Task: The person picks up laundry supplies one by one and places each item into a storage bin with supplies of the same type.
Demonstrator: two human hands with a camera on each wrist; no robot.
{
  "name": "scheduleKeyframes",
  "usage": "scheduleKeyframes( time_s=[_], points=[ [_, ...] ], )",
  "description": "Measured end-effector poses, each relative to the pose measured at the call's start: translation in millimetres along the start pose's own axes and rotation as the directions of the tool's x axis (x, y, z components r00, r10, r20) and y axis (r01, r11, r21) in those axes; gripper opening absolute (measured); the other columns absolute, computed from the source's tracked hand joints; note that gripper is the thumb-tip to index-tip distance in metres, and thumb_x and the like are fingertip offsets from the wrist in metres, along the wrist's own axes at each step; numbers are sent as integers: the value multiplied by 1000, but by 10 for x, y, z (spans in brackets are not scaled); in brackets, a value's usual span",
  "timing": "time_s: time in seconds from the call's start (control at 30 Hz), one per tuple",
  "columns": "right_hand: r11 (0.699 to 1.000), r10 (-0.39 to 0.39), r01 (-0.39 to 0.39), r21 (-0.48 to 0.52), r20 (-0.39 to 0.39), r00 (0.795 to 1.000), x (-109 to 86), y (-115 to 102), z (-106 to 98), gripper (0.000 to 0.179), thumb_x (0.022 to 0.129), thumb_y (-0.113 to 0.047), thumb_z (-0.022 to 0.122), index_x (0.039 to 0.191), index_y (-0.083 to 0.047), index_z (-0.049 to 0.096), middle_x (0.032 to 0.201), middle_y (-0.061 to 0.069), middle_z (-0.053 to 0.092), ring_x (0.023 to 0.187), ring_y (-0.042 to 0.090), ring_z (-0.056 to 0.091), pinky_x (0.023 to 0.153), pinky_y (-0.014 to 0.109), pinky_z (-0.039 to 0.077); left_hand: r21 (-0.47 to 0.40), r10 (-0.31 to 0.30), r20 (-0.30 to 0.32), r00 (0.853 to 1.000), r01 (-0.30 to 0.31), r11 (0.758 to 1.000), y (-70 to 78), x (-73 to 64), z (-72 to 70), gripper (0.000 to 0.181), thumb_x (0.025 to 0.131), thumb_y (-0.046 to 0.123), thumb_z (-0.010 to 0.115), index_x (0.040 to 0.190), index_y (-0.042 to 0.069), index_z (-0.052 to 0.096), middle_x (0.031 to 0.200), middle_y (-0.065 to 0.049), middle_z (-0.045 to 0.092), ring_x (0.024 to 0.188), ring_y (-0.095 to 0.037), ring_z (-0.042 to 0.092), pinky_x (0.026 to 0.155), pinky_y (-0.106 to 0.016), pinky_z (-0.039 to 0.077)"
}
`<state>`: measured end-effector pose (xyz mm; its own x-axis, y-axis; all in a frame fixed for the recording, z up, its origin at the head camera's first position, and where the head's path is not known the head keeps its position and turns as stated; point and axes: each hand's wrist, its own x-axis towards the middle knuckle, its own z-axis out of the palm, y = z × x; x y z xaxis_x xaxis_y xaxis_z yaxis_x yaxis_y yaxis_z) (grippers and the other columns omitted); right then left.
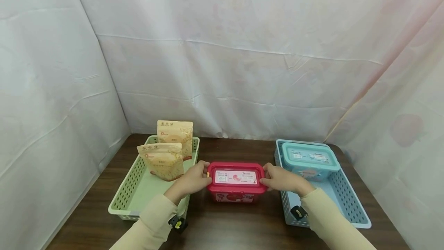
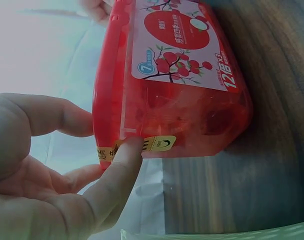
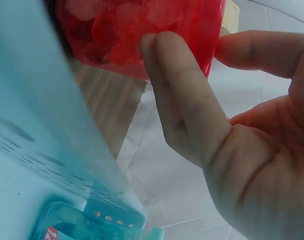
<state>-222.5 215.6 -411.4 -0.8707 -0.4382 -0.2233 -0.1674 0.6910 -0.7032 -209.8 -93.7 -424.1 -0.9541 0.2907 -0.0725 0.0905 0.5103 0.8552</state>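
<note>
A red lidded plastic tub [image 1: 237, 182] with a pink fruit-print label stands between the two baskets, its lid on. At its left end my left hand [image 1: 195, 177] grips the lid's edge, with the thumb at the lid and fingertips against the side by a yellow sticker [image 2: 159, 143]. My right hand [image 1: 282, 179] holds the opposite end, thumb on the lid edge and fingers [image 3: 174, 55] against the end wall. Through the translucent red walls, rounded contents show, but their kind is unclear. In the left wrist view, the tub's base appears at or close to the dark wooden table [image 2: 287, 125].
On the left, a green basket [image 1: 138, 200] holds two yellow stand-up pouches [image 1: 164, 161]. A blue basket [image 1: 350, 200] on the right contains a light-blue lidded tub [image 1: 311, 157] at its back. White curtains [image 1: 236, 68] surround the table's back and sides.
</note>
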Motion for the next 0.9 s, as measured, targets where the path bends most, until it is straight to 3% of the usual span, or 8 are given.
scheduleKeyframes(
  time_s=[0.13, 0.33, 0.6, 0.77, 0.9],
  points=[
    [1000, -15, 15, 5, 5, 1000, -25, 13, 7, 38, 96, -13, 68, 122, 8, 50, 85, 5, 61, 73, 23, 69, 67, 38, 59, -21, 2, 2, 1000, -2, 1000, -28, -19, 9, 55, 85, 0, 66, 132, -16, 43, 105, -14, 61, 90, -21, 63, 71, -35, 57],
    [1000, -15, 15, 11, 7, 1000, -39, 32, 3, 39, 95, -16, 69, 122, 6, 50, 87, 5, 62, 76, 27, 68, 69, 43, 59, -46, -3, -19, 1000, 2, 999, -64, -47, 26, 57, 85, 4, 67, 134, -13, 44, 109, -15, 60, 94, -24, 62, 77, -38, 57],
    [1000, 6, -6, -4, 0, 1000, -23, 57, -21, 42, 92, -21, 72, 120, 2, 51, 90, 4, 62, 76, 22, 60, 67, 40, 56, -144, -16, -53, 998, 8, 989, -116, -61, 84, 56, 86, 7, 67, 134, -10, 43, 111, -18, 57, 97, -26, 59, 80, -39, 56],
    [995, 24, -27, 100, 30, 999, 11, 93, -46, 44, 93, -21, 71, 122, 3, 49, 98, 8, 61, 84, 22, 65, 78, 47, 58, -152, -44, -60, 997, 34, 988, -110, -47, 77, 56, 86, 9, 66, 134, -8, 43, 111, -17, 56, 99, -27, 58, 81, -40, 55],
    [974, 36, -51, 221, 70, 997, 46, 139, -60, 46, 94, -18, 71, 125, 5, 46, 105, 12, 59, 92, 23, 66, 86, 49, 57, -148, -76, -50, 996, 68, 987, -108, -37, 67, 57, 87, 11, 67, 135, -7, 44, 111, -16, 57, 99, -26, 58, 81, -40, 56]
  ],
)
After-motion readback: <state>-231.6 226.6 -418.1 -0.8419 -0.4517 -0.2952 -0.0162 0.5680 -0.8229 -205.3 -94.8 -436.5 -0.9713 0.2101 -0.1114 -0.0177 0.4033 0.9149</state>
